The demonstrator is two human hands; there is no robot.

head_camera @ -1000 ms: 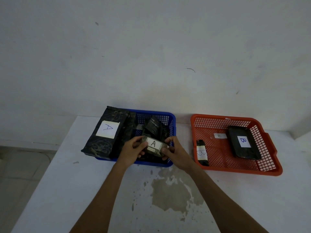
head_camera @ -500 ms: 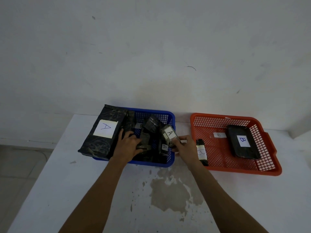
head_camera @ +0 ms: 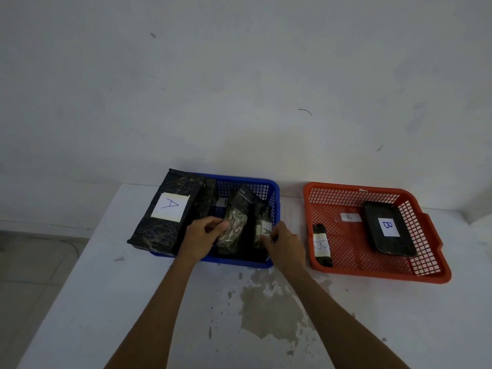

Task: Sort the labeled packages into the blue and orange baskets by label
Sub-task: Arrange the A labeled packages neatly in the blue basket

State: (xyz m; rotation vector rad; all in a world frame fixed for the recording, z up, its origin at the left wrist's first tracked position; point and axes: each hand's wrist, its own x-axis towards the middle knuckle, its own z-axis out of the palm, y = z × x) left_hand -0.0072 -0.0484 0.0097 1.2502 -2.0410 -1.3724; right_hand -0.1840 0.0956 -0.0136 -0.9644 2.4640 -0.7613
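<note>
The blue basket (head_camera: 266, 184) holds several black wrapped packages. A large package marked A (head_camera: 165, 211) leans over its left rim. My left hand (head_camera: 202, 237) grips a shiny black package (head_camera: 237, 217) standing in the basket's middle. My right hand (head_camera: 286, 242) pinches a small package marked A (head_camera: 263, 227) at the basket's right inner wall. The orange basket (head_camera: 378, 275) on the right holds a flat black package marked B (head_camera: 387, 230), a small roll marked B (head_camera: 321, 245) and a loose B label (head_camera: 350, 217).
The baskets stand side by side at the back of a white table (head_camera: 133, 302), close to a white wall (head_camera: 239, 75). A worn, flaking patch (head_camera: 269, 304) marks the tabletop between my forearms. The floor lies beyond the table's left edge.
My right hand carried the small A package from the front of the blue basket to its right side and lowered it in. My left hand let go of it and took hold of the middle package.
</note>
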